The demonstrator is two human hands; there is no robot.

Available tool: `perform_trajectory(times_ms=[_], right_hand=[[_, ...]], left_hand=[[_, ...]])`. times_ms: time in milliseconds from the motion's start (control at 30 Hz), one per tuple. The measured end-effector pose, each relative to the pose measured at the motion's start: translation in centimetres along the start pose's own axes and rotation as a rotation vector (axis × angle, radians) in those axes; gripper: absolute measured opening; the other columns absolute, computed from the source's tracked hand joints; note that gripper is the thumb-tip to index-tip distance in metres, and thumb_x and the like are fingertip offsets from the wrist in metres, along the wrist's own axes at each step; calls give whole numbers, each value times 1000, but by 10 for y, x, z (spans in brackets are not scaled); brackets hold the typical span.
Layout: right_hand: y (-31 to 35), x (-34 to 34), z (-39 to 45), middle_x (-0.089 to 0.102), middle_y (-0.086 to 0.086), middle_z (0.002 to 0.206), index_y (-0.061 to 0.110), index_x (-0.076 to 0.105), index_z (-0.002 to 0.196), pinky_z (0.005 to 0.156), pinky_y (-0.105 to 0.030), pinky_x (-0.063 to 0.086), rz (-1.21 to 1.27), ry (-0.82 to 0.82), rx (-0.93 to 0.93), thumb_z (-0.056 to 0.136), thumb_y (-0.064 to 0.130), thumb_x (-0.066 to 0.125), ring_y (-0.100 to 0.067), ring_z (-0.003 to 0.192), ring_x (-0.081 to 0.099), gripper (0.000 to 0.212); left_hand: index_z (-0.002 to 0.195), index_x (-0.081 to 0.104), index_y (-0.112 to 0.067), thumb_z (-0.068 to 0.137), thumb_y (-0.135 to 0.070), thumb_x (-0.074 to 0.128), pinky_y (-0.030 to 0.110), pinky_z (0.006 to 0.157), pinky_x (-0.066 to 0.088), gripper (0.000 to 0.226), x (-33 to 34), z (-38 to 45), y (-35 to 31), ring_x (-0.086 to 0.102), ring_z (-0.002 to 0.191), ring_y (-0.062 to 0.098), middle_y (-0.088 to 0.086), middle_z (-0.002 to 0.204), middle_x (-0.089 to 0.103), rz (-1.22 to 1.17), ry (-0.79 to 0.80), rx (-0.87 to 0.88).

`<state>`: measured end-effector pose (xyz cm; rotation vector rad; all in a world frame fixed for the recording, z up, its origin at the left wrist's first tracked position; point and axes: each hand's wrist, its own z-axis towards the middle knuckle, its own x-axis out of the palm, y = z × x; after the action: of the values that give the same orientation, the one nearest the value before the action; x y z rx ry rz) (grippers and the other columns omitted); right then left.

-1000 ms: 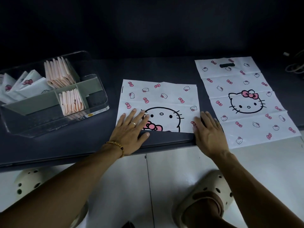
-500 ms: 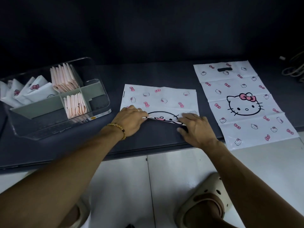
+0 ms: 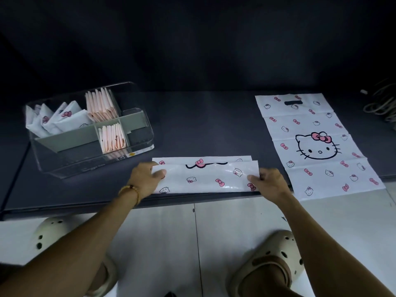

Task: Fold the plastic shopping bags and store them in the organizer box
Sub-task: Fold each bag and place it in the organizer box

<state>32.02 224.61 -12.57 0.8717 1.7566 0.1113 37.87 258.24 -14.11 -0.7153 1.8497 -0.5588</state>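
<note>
Now the folded bag (image 3: 205, 179) lies as a long strip at the counter (image 3: 203, 129) edge — thin, glossy film, featherlight, slippery, creases poorly. My left hand (image 3: 145, 179) and right hand (image 3: 267, 182) pinch its two short ends, fingers curled; best held there. Organizer box (image 3: 137, 150) sits well left — clear, rigid.

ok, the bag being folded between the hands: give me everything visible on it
The folded bag is glossy white plastic printed with small cat faces and pink bows; part of a large black outline with a pink bow shows along the back layer. It lies flat as a long horizontal strip near the front edge of the dark table, with the top layer's edge just short of the back edge. The left hand pinches its left end, the right hand its right end. It touches nothing else.
</note>
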Motion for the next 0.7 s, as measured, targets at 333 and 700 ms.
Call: perform_trajectory(times_ms=[333,700], right_hand=[[7,12,16,60,-17,68,-1,61,74,61,-29,33,-130,-161,51,88,34,62,-32,65,51,38],[8,9,32,53,-5,73,16,45,65,70,-30,34,-192,-64,71,88,42,59,-30,78,49,38]], left_hand=[[127,54,-13,94,-45,52,48,89,48,46,13,10,-11,55,111,42,19,122,61,354,-164,-67],[94,49,-19,83,-46,67,37,59,43,35,13,6,-15,62,82,37,10,87,61,342,-396,-77]])
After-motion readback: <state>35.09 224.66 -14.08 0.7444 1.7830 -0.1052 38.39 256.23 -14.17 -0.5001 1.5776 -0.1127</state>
